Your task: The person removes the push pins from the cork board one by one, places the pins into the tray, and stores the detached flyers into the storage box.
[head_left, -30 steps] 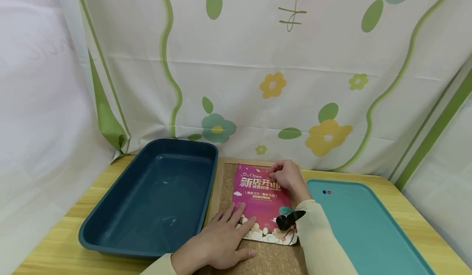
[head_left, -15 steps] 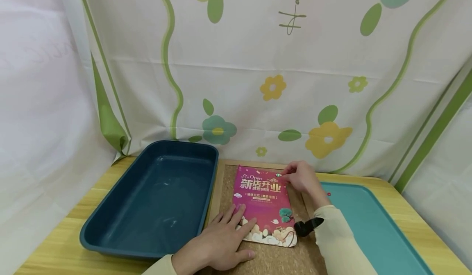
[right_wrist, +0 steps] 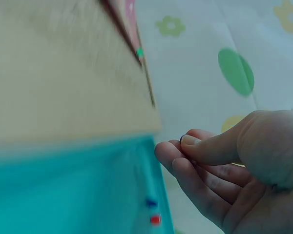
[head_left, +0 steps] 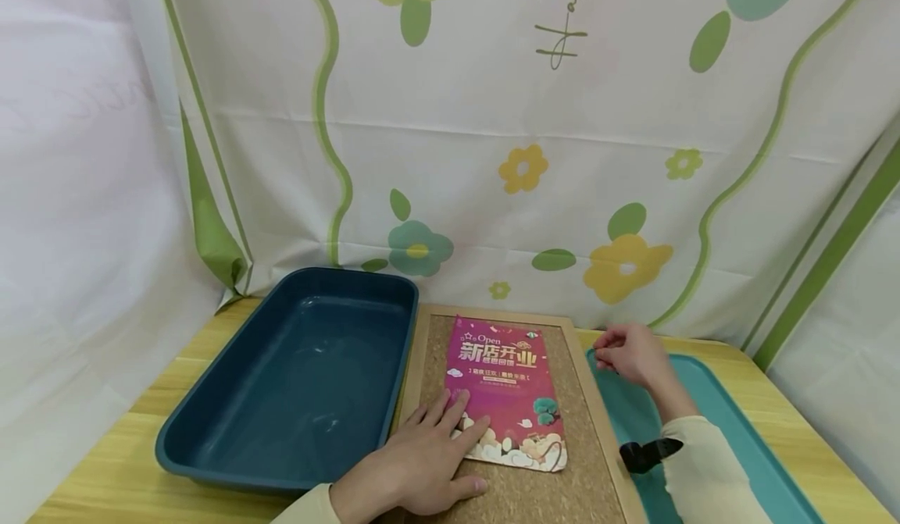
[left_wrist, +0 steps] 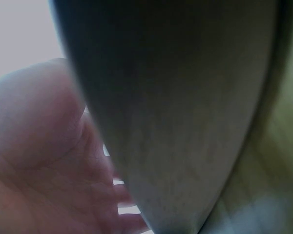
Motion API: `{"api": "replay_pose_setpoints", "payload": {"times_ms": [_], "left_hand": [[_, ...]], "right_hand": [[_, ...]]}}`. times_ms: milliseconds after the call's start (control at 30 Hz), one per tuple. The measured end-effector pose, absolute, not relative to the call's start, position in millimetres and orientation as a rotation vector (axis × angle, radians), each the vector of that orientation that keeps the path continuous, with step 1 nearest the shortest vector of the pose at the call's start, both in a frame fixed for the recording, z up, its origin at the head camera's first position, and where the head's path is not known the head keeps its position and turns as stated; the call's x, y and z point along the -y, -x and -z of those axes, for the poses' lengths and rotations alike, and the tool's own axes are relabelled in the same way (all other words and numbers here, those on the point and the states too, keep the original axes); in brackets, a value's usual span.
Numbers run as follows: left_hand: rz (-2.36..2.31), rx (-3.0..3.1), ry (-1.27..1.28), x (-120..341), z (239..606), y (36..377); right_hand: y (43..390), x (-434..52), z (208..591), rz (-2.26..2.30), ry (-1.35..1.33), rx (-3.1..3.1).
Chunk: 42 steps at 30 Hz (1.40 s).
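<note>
Pressing flat on the lower left corner of the pink flyer [head_left: 505, 391] — left hand [head_left: 415, 465], fingers [head_left: 458, 404] straight and spread, tips on the paper, palm on the cork board [head_left: 520, 493] beneath. Flyer lying face up on that wood-framed board, top edge well beyond the fingertips, a small green pin [head_left: 531, 334] at its upper right corner. Just left of the thumbless side of the hand, the dark blue tub [head_left: 211, 430] on the desk [head_left: 105, 461].

Hovering at the near-left corner of the teal tray [head_left: 731, 422] — right hand [head_left: 633, 352], fingers [right_wrist: 185, 168] curled, thumb tip pressed against the forefinger. Something small and dark barely showing in that pinch in the right wrist view; too tiny to name. Below those fingertips, on the tray floor, a blue pin [right_wrist: 151, 202] and a red pin [right_wrist: 156, 219], close together, apart from the hand.

Left wrist view mostly blurred, showing only palm and a dark edge.
</note>
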State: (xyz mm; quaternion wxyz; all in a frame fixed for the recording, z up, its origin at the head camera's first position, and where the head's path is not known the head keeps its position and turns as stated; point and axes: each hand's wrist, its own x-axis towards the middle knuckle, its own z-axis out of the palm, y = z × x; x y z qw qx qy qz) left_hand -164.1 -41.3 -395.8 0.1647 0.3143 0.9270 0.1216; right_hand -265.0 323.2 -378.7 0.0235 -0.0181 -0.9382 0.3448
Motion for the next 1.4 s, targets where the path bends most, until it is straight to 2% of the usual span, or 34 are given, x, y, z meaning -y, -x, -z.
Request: {"api": "replay_pose_setpoints", "payload": {"times_ms": [233,467,933,1400], "left_hand": [[-0.35,-2.634,-0.884,40.3,395.6,164.4],[-0.351,-2.639,-0.876,41.0,395.9,164.2],[-0.356,-2.638,-0.883,41.2,395.8,164.5],[-0.368,-2.637,-0.899,42.3,396.0,163.8]], "right_hand": [[252.3,-363.4,382.0,-0.99,0.093,2.927],[250.8,-380.5,386.3,-0.831,0.129,2.953],[255.6,-394.9,402.5,-0.96,0.305,2.958],[254.1,-396.4,403.1,-1.032,0.333,2.96]]}}
